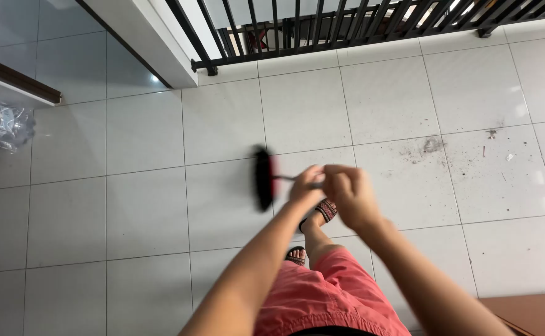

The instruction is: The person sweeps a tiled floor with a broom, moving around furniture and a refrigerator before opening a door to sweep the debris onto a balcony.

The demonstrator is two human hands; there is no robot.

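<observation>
Sweeping step | your left hand [305,185] and right hand [349,194] each grip closed on the broom [264,178] handle | broom head on floor tiles [148,211], 9 o'clock of hands | dirt pile [432,145] at 2 o'clock | next stroke likely needs reach toward it

Bright daylight, tile glare, motion blur

Dark broom [264,177] (blurred) over white tiles

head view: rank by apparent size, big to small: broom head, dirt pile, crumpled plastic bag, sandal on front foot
1. crumpled plastic bag, partly cut off by the frame edge
2. broom head, blurred
3. dirt pile and sandal look alike; the sandal is partly hidden by the hands, so unranked
</observation>
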